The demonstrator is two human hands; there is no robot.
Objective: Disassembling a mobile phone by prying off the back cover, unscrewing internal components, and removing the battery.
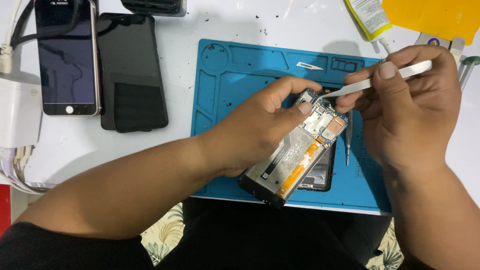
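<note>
The left hand grips an opened smartphone, tilted above the blue repair mat, circuit board and orange flex cable exposed. It looks light and stiff but fragile, best held by its frame edges. The right hand pinches white tweezers at the board. A white-and-yellow glue tube lies beyond, beside a yellow sheet.

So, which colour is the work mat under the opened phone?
Blue work mat, seen best in the head view.
</note>
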